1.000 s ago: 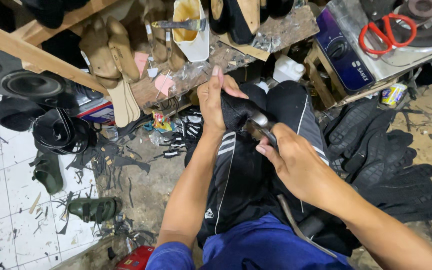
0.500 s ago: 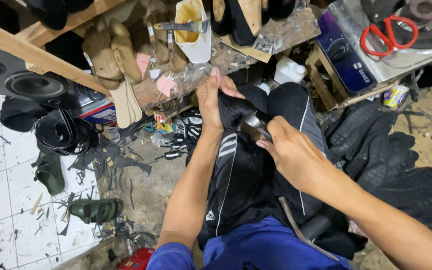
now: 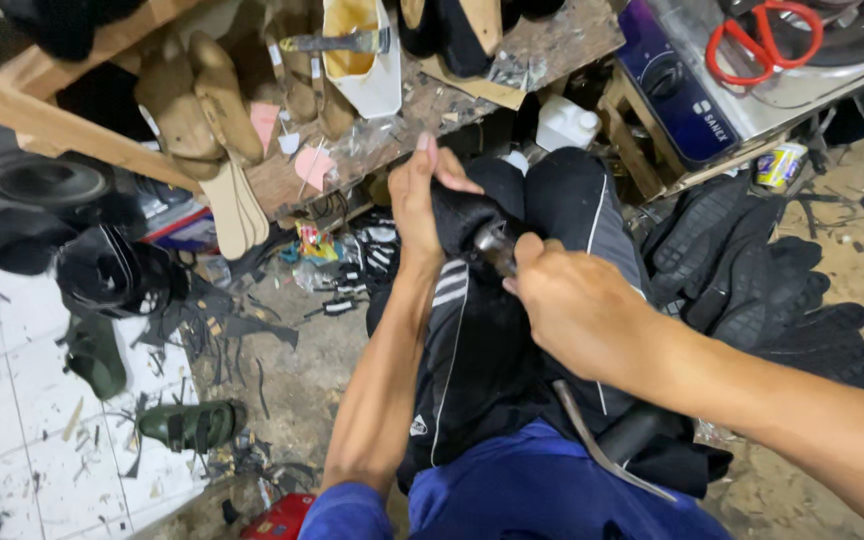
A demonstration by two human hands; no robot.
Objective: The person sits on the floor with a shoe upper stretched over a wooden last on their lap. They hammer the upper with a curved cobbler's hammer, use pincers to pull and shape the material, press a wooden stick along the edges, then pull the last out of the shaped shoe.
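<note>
Head view, looking down onto a seated person's lap in a cluttered shoe-repair corner. Left hand (image 3: 430, 195) is gripping a black shoe (image 3: 464, 218) that is resting on the knees, thumb and fingers wrapping around its upper part, with the index finger sticking up towards the bench. Right hand (image 3: 577, 308) is closing in a fist around the handle of a metal tool (image 3: 495, 247), fingers curling tight together on it; the tool's shiny head is touching the shoe just beside the left hand. Tool's long axis is running diagonally, handle end low on the right, head pointing up and left into the shoe. Shoe's own long axis cannot be told, since both hands are covering most of it. Black trousers with white stripes (image 3: 472, 340) are lying under the work, a blue shirt (image 3: 542, 490) showing at the bottom edge. Wooden bench (image 3: 432, 110) is standing beyond the knees, carrying tan shoe soles (image 3: 202, 110). Red scissors (image 3: 762, 40) are lying on a metal surface at upper right. Black rubber soles (image 3: 772, 290) are piling up on the ground to the right. Green sandal (image 3: 192, 425) is lying on the floor at lower left, well apart from the hands.
</note>
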